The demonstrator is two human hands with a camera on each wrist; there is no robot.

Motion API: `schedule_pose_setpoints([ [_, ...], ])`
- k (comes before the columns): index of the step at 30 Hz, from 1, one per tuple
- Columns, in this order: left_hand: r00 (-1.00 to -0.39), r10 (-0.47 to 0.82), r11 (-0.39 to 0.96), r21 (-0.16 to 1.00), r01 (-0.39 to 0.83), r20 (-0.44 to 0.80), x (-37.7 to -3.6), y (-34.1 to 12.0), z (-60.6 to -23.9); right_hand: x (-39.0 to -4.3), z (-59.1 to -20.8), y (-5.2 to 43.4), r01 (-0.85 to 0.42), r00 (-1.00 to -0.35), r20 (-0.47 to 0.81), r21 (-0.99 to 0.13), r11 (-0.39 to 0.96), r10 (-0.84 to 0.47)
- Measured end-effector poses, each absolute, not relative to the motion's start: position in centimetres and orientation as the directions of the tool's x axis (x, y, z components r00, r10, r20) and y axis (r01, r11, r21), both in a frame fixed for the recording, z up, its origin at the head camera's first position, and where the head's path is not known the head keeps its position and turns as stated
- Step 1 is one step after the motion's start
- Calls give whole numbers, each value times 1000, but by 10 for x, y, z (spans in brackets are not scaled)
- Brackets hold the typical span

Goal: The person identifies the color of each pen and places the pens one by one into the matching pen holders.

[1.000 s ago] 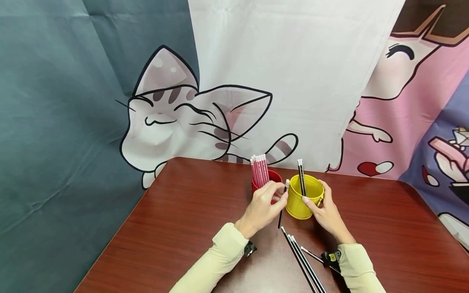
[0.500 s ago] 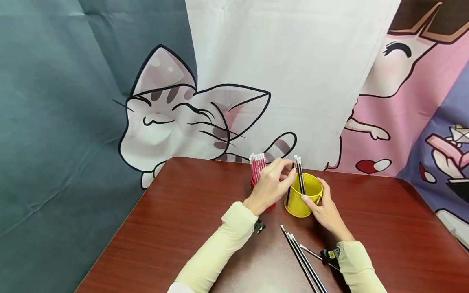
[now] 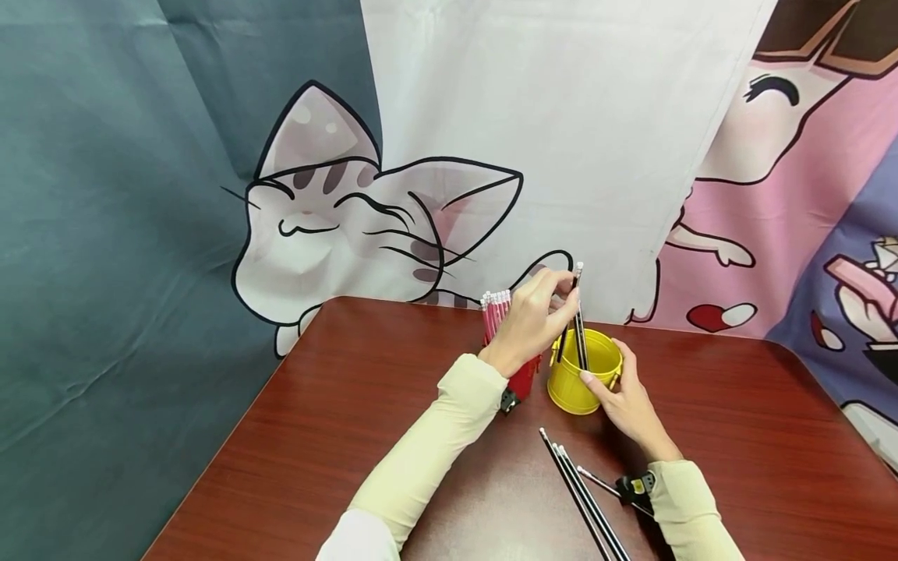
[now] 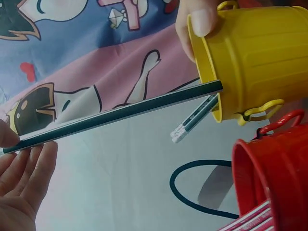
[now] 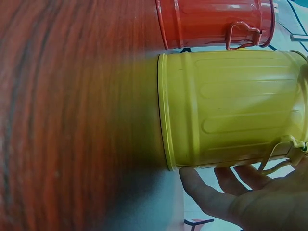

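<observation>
My left hand [image 3: 532, 318] pinches a black pencil [image 4: 120, 113] near its white eraser end. It holds the pencil upright over the left side of a yellow metal bucket [image 3: 577, 399], and the lower tip overlaps the rim in the left wrist view. Inside that bucket stand black pencils [image 4: 196, 118] with white erasers. My right hand [image 3: 627, 396] grips the bucket's right side, its thumb on the near rim and its fingers along the outer wall. Just left of it stands a red bucket [image 3: 523, 379] holding several pink pencils [image 3: 494, 313], partly hidden behind my left hand.
Several loose black pencils [image 3: 579, 492] lie on the brown wooden table [image 3: 337, 405] in front of the buckets, one partly under my right wrist. A cartoon-printed cloth [image 3: 449, 93] hangs behind the table's back edge.
My left hand has lifted the black pencil from beside the red bucket, moving up and right until it is over the yellow bucket. The right hand keeps its grip there.
</observation>
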State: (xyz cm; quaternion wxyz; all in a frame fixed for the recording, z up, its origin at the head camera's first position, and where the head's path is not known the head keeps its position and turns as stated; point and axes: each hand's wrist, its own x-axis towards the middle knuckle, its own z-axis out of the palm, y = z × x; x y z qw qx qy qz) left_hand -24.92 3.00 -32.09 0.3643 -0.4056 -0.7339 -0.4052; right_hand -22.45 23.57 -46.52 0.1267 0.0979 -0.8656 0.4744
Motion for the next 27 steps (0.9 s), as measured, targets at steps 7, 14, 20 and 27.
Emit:
schedule_pose_setpoints([
  [7, -377, 289, 359, 266, 895, 880, -255, 37, -317, -225, -467, 237, -288, -951, 304, -803, 522, -57],
  [14, -414, 306, 357, 300, 885, 857, -258, 38, -327, -225, -468, 237, -288, -948, 315, -794, 535, -43],
  [20, -437, 319, 366, 316, 875, 841, -260, 38, -335, -225, -468, 237, -286, -948, 316, -788, 546, -41],
  [27, -462, 370, 385, 320, 866, 806, -262, 40, -345, -225, -468, 237, -285, -949, 312, -785, 550, -46],
])
